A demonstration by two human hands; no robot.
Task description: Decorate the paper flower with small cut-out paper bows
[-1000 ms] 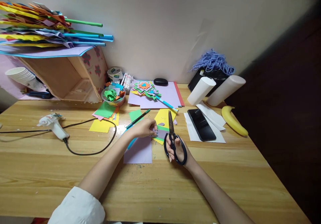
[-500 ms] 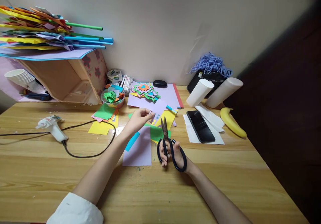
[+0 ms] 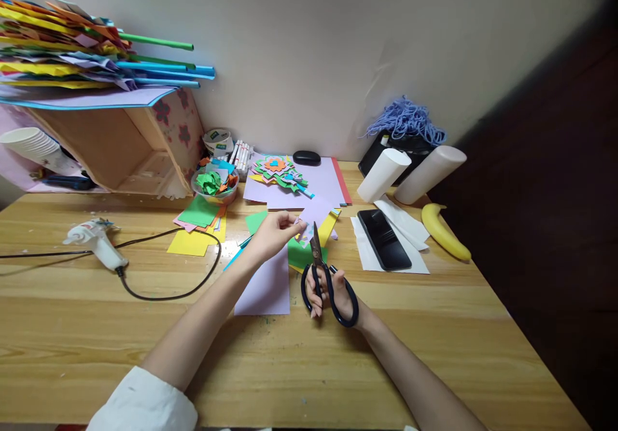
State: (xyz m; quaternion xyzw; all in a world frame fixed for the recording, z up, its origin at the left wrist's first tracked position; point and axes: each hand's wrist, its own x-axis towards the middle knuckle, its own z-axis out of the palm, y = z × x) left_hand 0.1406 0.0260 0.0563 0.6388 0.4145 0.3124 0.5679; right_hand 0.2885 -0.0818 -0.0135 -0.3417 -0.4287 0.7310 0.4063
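Note:
My left hand (image 3: 277,234) pinches the edge of a small light purple piece of paper (image 3: 316,214) between thumb and fingertips. Marks or cut-outs in blue and yellow show near the paper's lower end. In my right hand (image 3: 338,292) are black-handled scissors (image 3: 317,254), their blades pointing up beside the paper and nearly together. Whether the blades touch the paper I cannot tell. Below the hands lie a purple sheet (image 3: 268,292), green paper (image 3: 305,255) and yellow paper (image 3: 329,227). A blue strip (image 3: 236,257) slants beside my left wrist.
Layered paper flowers (image 3: 277,170) lie on purple sheets at the back. Left are a scrap bowl (image 3: 217,189), coloured papers (image 3: 193,234) and a glue gun (image 3: 96,241) with its cord. A phone (image 3: 385,239), banana (image 3: 444,232) and white rolls (image 3: 385,174) are at right.
The purple piece has come up and turned, showing more of its surface in front of the yellow paper. The scissor blades have drawn together. The blue strip by my left wrist now looks tilted.

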